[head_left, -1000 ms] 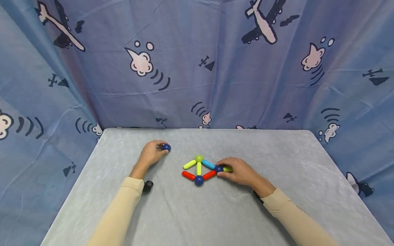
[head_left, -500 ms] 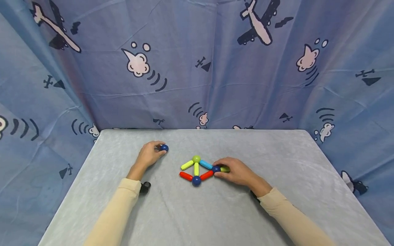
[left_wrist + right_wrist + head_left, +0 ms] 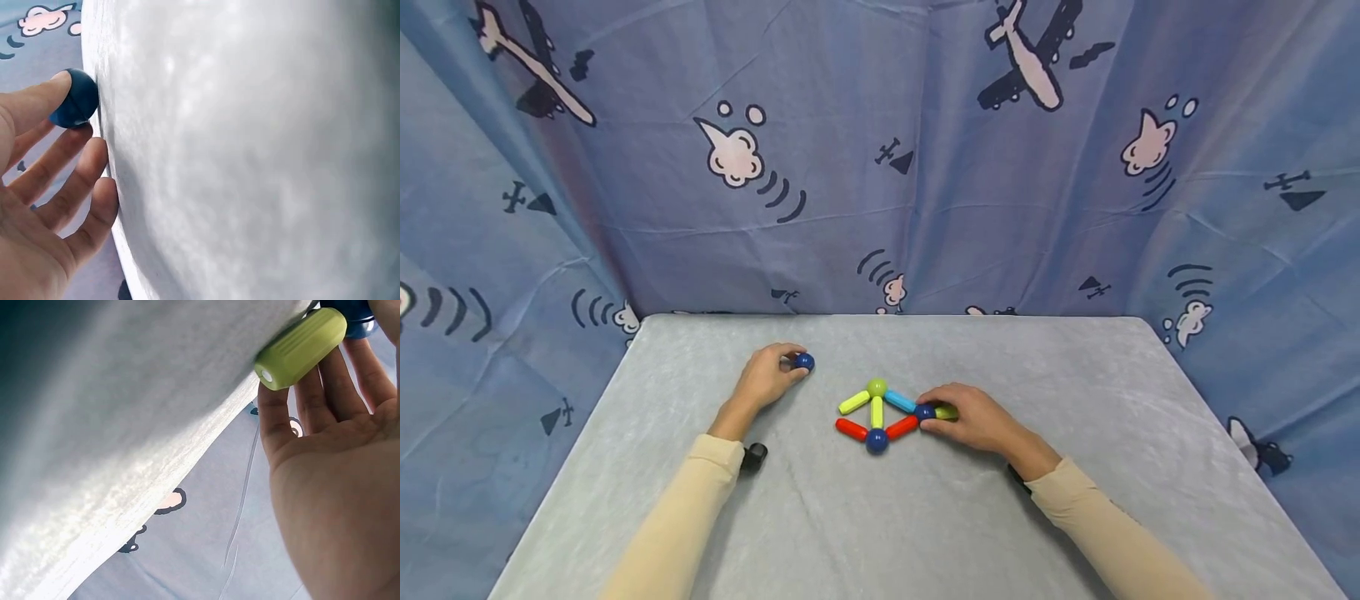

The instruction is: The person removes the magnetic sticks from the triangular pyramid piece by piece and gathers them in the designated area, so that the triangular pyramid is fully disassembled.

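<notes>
My left hand [image 3: 763,377] pinches a dark blue ball [image 3: 805,362] between thumb and fingers at the left of the table. In the left wrist view the thumb presses on this ball [image 3: 78,103], and the lower fingers spread loosely. My right hand [image 3: 977,421] grips another blue ball [image 3: 925,412] at the right corner of a flat magnetic stick-and-ball figure. A green stick [image 3: 301,350] extends from that ball under my palm. The figure also has a light blue stick [image 3: 900,401], red sticks [image 3: 902,427], yellow-green sticks [image 3: 877,412], a green ball [image 3: 877,387] and a front blue ball [image 3: 877,441].
A pale grey cloth covers the table [image 3: 865,525]. Behind it and along both sides hangs a blue curtain [image 3: 820,167] printed with airplanes. Beside the left sleeve shows a black wrist camera [image 3: 754,457].
The whole head view has shifted slightly, moving the scene a little left. My left hand's ball sits a touch farther right than half a second ago. My right hand keeps its hold on the figure's corner.
</notes>
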A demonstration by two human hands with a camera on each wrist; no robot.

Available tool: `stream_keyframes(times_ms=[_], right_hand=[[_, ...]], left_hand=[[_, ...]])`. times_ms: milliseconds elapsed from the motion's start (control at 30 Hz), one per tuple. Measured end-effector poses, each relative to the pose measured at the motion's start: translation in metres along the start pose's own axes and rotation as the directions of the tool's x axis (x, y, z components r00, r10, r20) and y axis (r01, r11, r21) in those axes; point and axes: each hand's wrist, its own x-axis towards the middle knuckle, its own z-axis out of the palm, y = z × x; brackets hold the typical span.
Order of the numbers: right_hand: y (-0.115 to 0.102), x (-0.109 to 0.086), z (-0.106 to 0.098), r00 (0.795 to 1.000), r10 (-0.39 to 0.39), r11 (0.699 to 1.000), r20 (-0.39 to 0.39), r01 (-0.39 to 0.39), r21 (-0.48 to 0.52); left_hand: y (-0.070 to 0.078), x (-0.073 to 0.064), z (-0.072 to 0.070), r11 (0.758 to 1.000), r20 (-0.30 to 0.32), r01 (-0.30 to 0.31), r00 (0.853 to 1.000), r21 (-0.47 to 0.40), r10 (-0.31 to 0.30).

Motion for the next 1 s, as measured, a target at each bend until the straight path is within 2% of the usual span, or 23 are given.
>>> stream_keyframes(times_ms=[500, 700, 800, 900, 1000], right_hand=[[-0.001, 0.0, 0.0, 1.0, -0.005, 1.0, 0.001, 0.005, 0.004], [0.0, 0.0, 0.0, 1.0, 0.007, 1.0, -0.001, -0.007, 0.015], [0.001, 0.001, 0.0, 1.0, 0.004, 1.0, -0.001, -0.004, 0.01], [0.001, 0.001, 0.001, 1.0, 0.0, 1.0, 0.001, 0.0, 0.003], [0.0, 0.002, 0.001, 1.0, 0.003, 1.0, 0.004, -0.003, 0.005]], left_hand=[[0.002, -0.002, 0.003, 0.999, 0.035, -0.017, 0.999, 0.028, 0.016], [0.004, -0.003, 0.001, 1.0, 0.063, 0.001, 0.998, 0.024, -0.002], [0.006, -0.005, -0.003, 1.0, 0.057, 0.004, 0.998, 0.009, -0.005], [0.01, -0.009, -0.005, 0.999, 0.02, -0.033, 0.999, 0.006, 0.033], [0.017, -0.015, -0.003, 0.993, -0.03, -0.113, 0.993, 0.038, 0.114]])
